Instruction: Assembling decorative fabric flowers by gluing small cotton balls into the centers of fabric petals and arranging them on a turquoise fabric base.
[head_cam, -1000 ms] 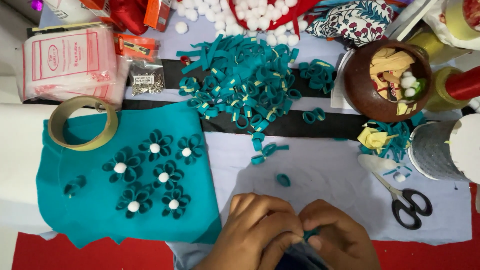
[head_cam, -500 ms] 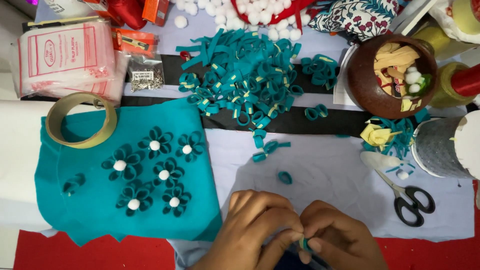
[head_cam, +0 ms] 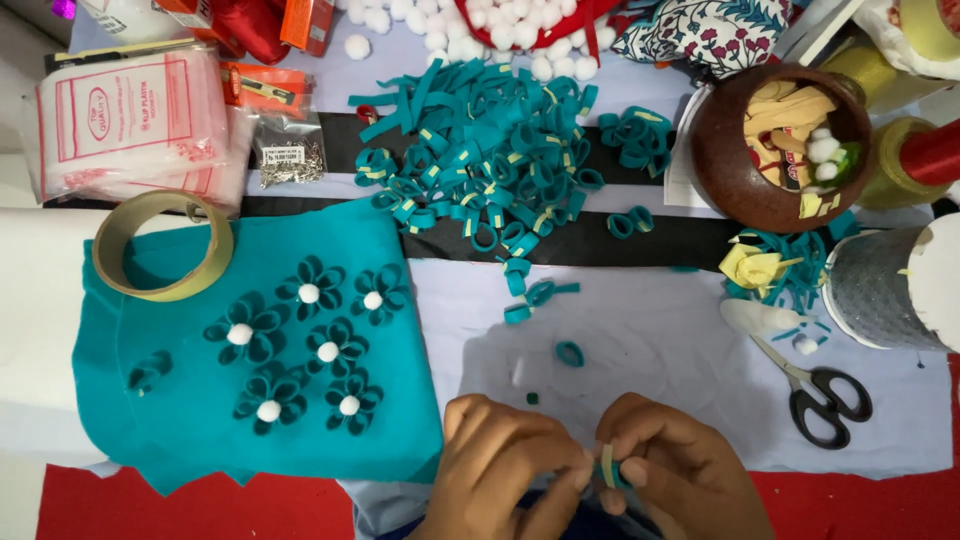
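Pinching a teal felt strip (head_cam: 607, 466) between both hands, left hand (head_cam: 510, 470) and right hand (head_cam: 680, 475), we fold one loop. Six pompom flowers (head_cam: 310, 345) sit finished on the teal cloth (head_cam: 150, 420); a big loop pile (head_cam: 490, 160) waits upper centre.

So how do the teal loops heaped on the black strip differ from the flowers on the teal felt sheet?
The loose loops lie jumbled in a pile, while the flowers sit apart, spread across the felt sheet. Each loop is a single folded strip; each flower is several petals joined in a ring. The flowers carry a white pom-pom centre; the loops have none. Both are the same teal material.
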